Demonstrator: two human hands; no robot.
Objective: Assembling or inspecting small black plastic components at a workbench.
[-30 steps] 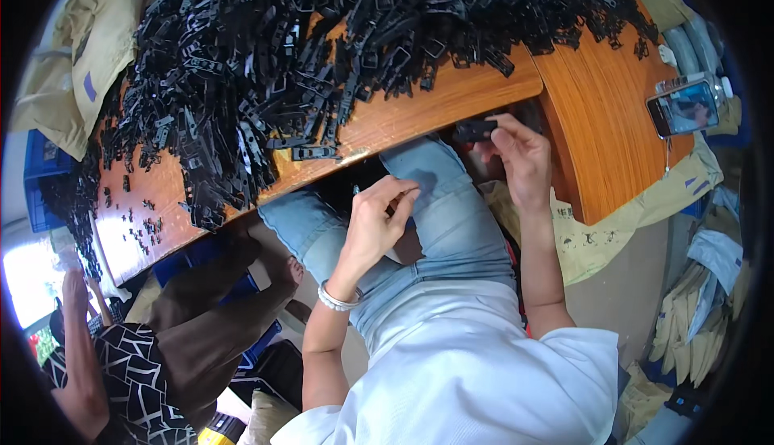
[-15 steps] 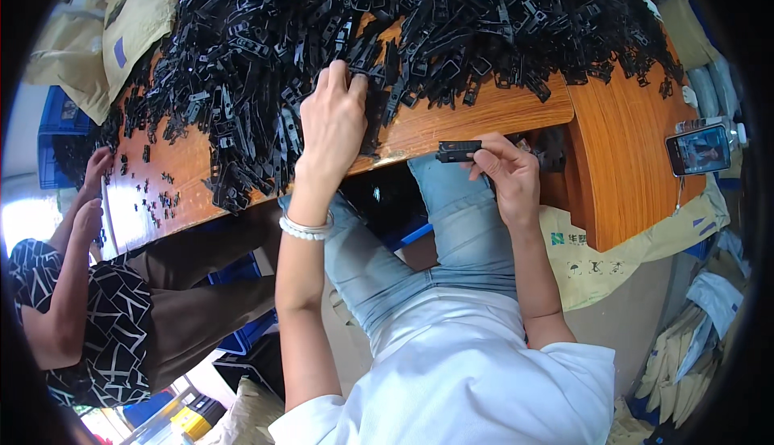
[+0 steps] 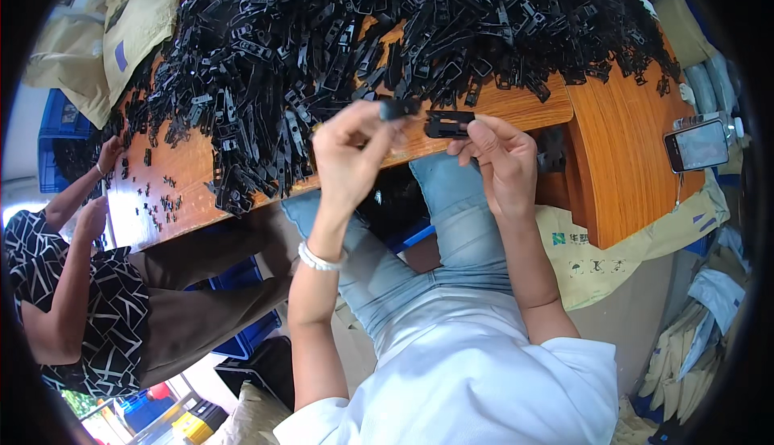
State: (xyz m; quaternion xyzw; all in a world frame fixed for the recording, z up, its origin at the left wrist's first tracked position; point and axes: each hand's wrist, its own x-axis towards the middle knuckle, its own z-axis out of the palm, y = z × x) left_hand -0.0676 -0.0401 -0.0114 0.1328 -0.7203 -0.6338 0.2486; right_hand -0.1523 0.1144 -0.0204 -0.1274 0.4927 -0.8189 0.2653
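In front of me a large heap of black plastic parts (image 3: 339, 50) covers most of the wooden table (image 3: 516, 110). My right hand (image 3: 504, 159) pinches a flat, slotted black plastic part (image 3: 448, 124) between thumb and fingers, over the table's near edge. Close to its left end, my left hand (image 3: 355, 147) holds a smaller, dark plastic piece (image 3: 398, 110), smeared by motion. A narrow gap separates the two pieces. The fingertips of the left hand are partly hidden by its own piece.
At the left, a co-worker (image 3: 81, 292) in a patterned top reaches over small black pieces (image 3: 165, 201). A phone (image 3: 698, 147) stands at the right. Paper sacks (image 3: 145, 26) lie at the far left, and a blue crate (image 3: 60, 143) sits below them.
My left hand has come back from the heap toward the right hand, now with a dark piece in it. The right hand has raised its part slightly. The co-worker's hands have shifted.
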